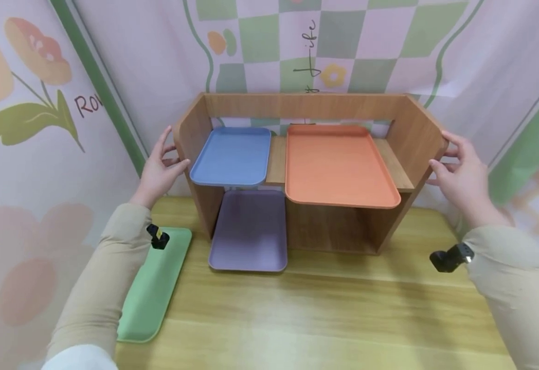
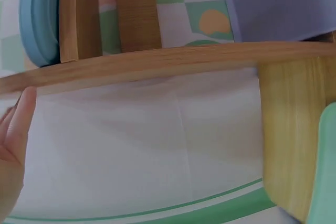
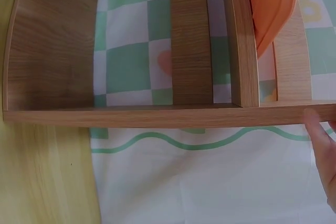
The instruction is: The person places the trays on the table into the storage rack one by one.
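A two-tier wooden desk shelf (image 1: 306, 106) stands at the table's back. My left hand (image 1: 157, 170) touches the outer side of its left panel with thumb and fingertips. On the opposite end, my right hand (image 1: 465, 177) rests its fingertips and thumb against the right panel near the front edge. A blue tray (image 1: 233, 155) and a larger orange tray (image 1: 336, 167) lie on the upper board, the orange one jutting past its front. Below at left, a purple tray (image 1: 249, 231) sticks out from the lower level. In the wrist views only part of each hand shows.
A green tray (image 1: 158, 282) lies on the wooden table (image 1: 316, 313) at left, partly hidden by my left sleeve. Patterned curtains (image 1: 380, 41) hang behind and at both sides of the shelf.
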Tool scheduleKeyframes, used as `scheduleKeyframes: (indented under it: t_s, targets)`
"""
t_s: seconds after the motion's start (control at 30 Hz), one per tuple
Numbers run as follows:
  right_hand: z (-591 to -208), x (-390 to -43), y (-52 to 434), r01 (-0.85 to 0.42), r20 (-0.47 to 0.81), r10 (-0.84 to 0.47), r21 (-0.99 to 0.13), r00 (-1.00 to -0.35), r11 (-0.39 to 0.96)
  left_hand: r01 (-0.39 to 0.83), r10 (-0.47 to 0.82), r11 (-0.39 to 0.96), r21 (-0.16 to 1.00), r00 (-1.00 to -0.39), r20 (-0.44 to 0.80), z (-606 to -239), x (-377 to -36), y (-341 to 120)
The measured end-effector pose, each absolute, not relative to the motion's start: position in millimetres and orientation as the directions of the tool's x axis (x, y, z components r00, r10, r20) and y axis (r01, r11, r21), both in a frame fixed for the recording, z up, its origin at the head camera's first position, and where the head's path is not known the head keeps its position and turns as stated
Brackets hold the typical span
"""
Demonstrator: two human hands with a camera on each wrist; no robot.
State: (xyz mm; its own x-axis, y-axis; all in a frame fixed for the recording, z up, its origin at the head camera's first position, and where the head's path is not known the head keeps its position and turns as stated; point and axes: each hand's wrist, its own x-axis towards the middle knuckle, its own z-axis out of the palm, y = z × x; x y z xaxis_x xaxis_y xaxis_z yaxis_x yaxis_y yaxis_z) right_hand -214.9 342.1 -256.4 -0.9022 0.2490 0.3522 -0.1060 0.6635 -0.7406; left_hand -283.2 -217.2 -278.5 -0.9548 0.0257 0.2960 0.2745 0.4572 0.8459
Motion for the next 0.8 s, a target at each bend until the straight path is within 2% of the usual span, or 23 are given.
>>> scheduleKeyframes:
  t_s: [0.17, 0.27, 0.43, 0.57, 0.8]
  targets:
    - [-256.2, -213.9, 341.0, -0.084, 0.347, 0.255, -0.723, -0.903, 0.686, 0.255, -0.060, 0.432, 0.865, -0.949, 0.310, -291.3, -274.4, -231.4]
    - [-256.3, -213.8, 339.9, -0.083, 0.353, 0.260, -0.720, -0.899, 0.689, 0.229, -0.076, 0.497, 0.837, -0.950, 0.304, -304.3, -267.6, -246.1]
    - [-258.5, -212.4, 339.4, -0.090, 0.354, 0.257, -0.725, -0.899, 0.682, 0.132, -0.020, 0.614, 0.778, -0.983, 0.182, -336.9, -252.7, -276.4]
    - [-260.4, -209.9, 341.0, -0.086, 0.357, 0.267, -0.725, -0.895, 0.683, 0.080, 0.034, 0.723, 0.686, -0.996, 0.081, -371.2, -236.6, -298.0]
    - [-256.2, -213.4, 339.1, -0.113, 0.389, 0.255, -0.711, -0.885, 0.694, 0.098, 0.083, 0.885, 0.454, -0.995, 0.054, -432.3, -206.9, -322.5]
